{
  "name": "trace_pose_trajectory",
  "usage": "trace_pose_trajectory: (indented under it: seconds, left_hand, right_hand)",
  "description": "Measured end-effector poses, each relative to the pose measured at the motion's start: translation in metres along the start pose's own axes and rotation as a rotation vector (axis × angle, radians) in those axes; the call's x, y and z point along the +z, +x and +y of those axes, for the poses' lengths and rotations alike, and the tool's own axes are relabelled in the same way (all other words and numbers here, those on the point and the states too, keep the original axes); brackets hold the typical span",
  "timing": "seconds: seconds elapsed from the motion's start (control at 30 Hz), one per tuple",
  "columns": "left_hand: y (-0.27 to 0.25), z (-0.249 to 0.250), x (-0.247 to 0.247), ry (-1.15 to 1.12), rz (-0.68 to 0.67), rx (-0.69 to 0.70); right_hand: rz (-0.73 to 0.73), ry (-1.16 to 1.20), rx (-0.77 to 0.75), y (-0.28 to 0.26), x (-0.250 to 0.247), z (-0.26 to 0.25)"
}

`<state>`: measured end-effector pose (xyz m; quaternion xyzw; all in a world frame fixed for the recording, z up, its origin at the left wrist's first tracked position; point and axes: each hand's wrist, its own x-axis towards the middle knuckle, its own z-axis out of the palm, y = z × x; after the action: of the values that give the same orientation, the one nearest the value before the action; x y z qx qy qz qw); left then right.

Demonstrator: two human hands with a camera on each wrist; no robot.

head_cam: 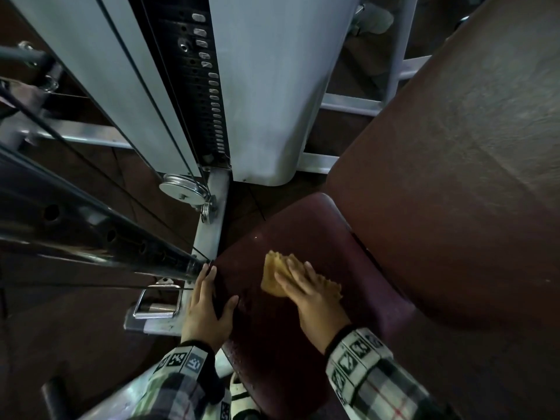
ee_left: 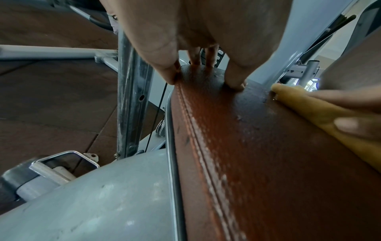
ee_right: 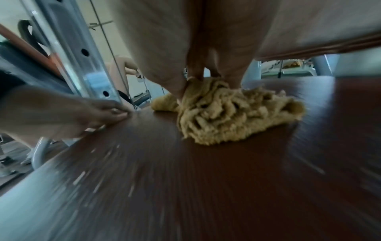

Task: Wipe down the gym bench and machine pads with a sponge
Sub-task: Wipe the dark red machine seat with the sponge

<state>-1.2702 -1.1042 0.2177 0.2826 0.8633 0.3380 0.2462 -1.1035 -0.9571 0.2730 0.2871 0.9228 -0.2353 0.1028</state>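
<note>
Gym floor, dim light, dark reddish rubber tiles underfoot; a grey weight machine (head_cam: 272, 86) stands right behind a maroon seat pad (head_cam: 303, 237), weight stack (head_cam: 209, 95) and pulley (head_cam: 183, 189) exposed between the machine's panels. Person's right hand (head_cam: 309, 294) lies flat on a yellow-tan sponge (head_cam: 274, 274), fingers spread and mostly straight over the top, pressing it onto the seat pad; not a closed grip, more a palm-down press. Sponge sits near the middle of the seat pad, slightly toward its far edge, ragged texture visible at the near side in the right wrist view (ee_right: 226, 117). Right wrist view is heavily motion-blurred across the pad surface (ee_right: 206, 179). Left hand (head_cam: 206, 304) clamps the seat pad's left edge: thumb on top, fingers (ee_left: 164, 68) reaching down over the side, wrapped round the rim and stitched seam. Small wet droplets show on the pad along that seam (ee_left: 206, 138) and near the front edge. Large brown back pad (head_cam: 454, 177) rises just to the right of the seat pad, touching or nearly so at the hinge line. Chrome foot handle (head_cam: 157, 304) sits on the frame beside the left hand, below the pad edge. Both wrists wear marker-printed bands over plaid sleeves.
</note>
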Motion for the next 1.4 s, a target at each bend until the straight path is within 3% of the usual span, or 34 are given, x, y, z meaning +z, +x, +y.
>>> trace_pose_trajectory:
  seconds: [0.07,0.17,0.33,0.47,0.63,0.73,0.83,0.97,1.17,1.3,1.4]
  left_hand:
    - [0.000,0.000,0.000,-0.004,0.002,0.003]
    - [0.000,0.000,0.000,-0.004,-0.002,0.007]
    - [-0.001,0.002,0.000,0.003,0.003,0.007]
    - [-0.002,0.003,-0.001,0.009,-0.003,-0.005]
    - [-0.001,0.005,-0.001,-0.007,0.008,0.012]
    - [-0.001,0.002,-0.001,-0.004,0.017,0.020]
    - [-0.001,0.001,0.000,-0.004,0.026,0.029]
    - [0.000,0.001,0.001,-0.003,0.022,0.025]
    - [0.000,-0.001,0.002,-0.003,0.027,0.017]
    - [0.001,-0.003,0.003,0.012,0.032,0.028]
    - [0.001,-0.003,0.002,0.017,0.032,0.032]
  right_hand:
    - [0.003,0.019,-0.021,-0.024,0.006,0.010]
    - [0.018,-0.004,0.133,-0.042,-0.005,0.028]
    - [0.045,0.029,0.276,-0.013,-0.027,0.038]
    - [0.041,-0.001,0.230,0.013,-0.024,0.019]
    - [0.098,-0.012,0.057,-0.014,-0.005,0.012]
    - [0.040,-0.062,0.120,-0.038,-0.004,0.021]
    - [0.077,-0.058,0.247,-0.051,-0.015,0.034]
    - [0.121,0.064,0.301,-0.027,-0.029,0.043]
    - [0.073,0.040,0.198,0.011,-0.021,0.018]
    - [0.057,0.061,0.075,-0.019,-0.005,0.013]
    - [0.014,0.076,0.070,-0.044,-0.001,0.029]
